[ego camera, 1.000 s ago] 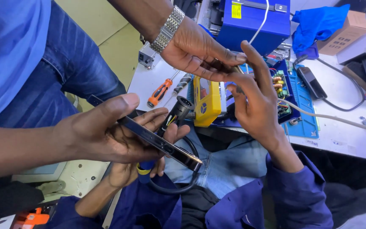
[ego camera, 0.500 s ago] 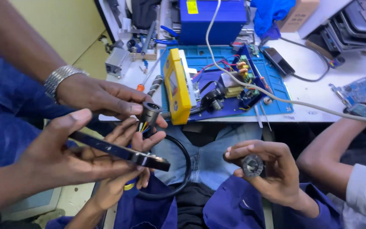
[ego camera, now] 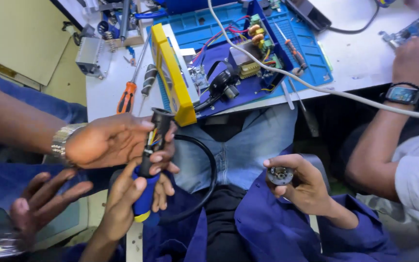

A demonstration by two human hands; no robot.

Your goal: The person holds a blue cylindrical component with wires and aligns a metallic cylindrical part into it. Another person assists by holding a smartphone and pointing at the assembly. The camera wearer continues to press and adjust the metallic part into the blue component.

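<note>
Black tube (ego camera: 158,127), wires inside, in left grip (ego camera: 131,194), apparently.

White table (ego camera: 364,58), seen from above, beyond the fingertips of the person's two hands.

- Blue work mat (ego camera: 311,48), on the table out past the right-hand fingers; it carries an opened blue device with wiring, a coil and a black round part.
- Yellow panel (ego camera: 170,73), standing on edge at the mat's left side, just beyond the left-hand fingers.
- Orange-handled screwdriver (ego camera: 127,94) and grey-black handled tool (ego camera: 148,80), side by side, left of the panel.
- Small grey metal box (ego camera: 90,56), near the table's left edge.
- White cable (ego camera: 316,87), running across mat and table.
- Small red-handled screwdriver (ego camera: 292,48), on the mat.
</note>
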